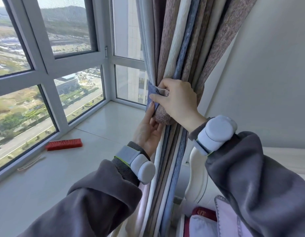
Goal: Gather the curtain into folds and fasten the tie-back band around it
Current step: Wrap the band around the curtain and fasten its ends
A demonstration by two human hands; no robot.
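Now both my hands are on the band [151, 97] at the gathered curtain [175, 53].

My right hand [176, 100] is closed around the bunched folds from the right, thumb pressing the blue band against the cloth. My left hand [148, 132] reaches up from below, fingers pinching the band's lower edge against the bundle. I see the curtain hanging in tight striped folds of blue, cream and mauve in the window corner, beside the wall [268, 74]. On the sill [97, 134] to the left lies a red brush [64, 144], well apart from the curtain. Grey sleeves and wrist devices cover both my forearms.
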